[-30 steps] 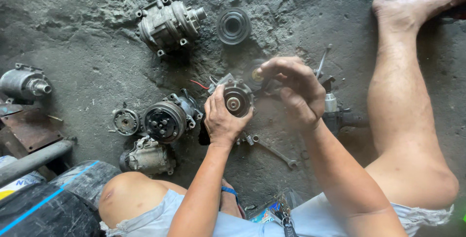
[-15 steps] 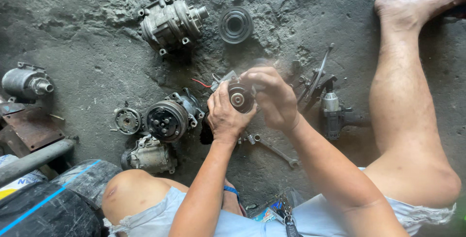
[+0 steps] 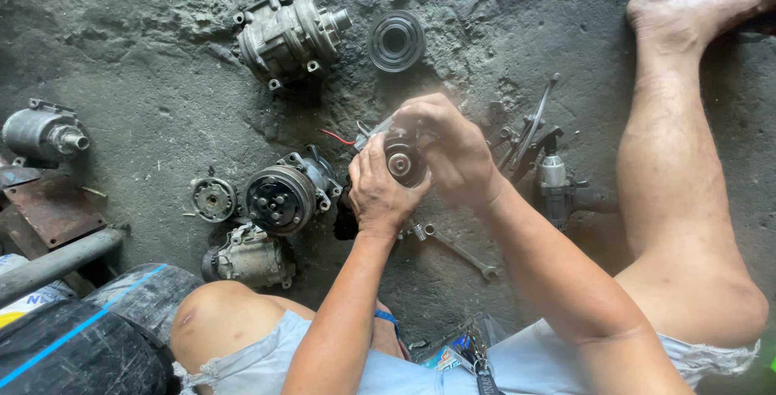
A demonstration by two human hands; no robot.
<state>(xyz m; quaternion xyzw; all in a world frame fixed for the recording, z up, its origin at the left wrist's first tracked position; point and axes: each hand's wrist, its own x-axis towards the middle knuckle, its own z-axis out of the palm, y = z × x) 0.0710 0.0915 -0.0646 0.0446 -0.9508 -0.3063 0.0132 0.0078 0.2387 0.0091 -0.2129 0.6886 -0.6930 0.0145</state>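
The person is sitting on the gritty concrete floor (image 3: 162, 104) and is holding a small compressor unit with a round black pulley face (image 3: 402, 162) up off the ground between both hands, just above the spread knees. The left hand (image 3: 378, 193) is cupping the unit from below and from its left side, fingers wrapped closed around the body; the right hand (image 3: 453, 152) is curling over the top and right edge of the pulley, fingers bent and gripping its rim, though the fingertips themselves are hidden behind the part. As a judgement, the work on this unit is looking like it is in its middle: the unit is in hand and its hub is exposed, yet the pulley is sitting on the body, not apart from it, and the open-ended spanner (image 3: 457, 247) is lying unused on the floor just below the hands. Other pieces are lying already separate: a loose grooved pulley (image 3: 396, 41), a bare silver compressor body (image 3: 287, 35), a second compressor with its clutch on (image 3: 287, 197) and a small clutch plate (image 3: 213, 199). The held unit's pulley face is pointing up toward the camera, slightly tilted to the person's right, so its long axis is running from the face down and away toward the floor, with a red wire (image 3: 338, 137) trailing off its left side.
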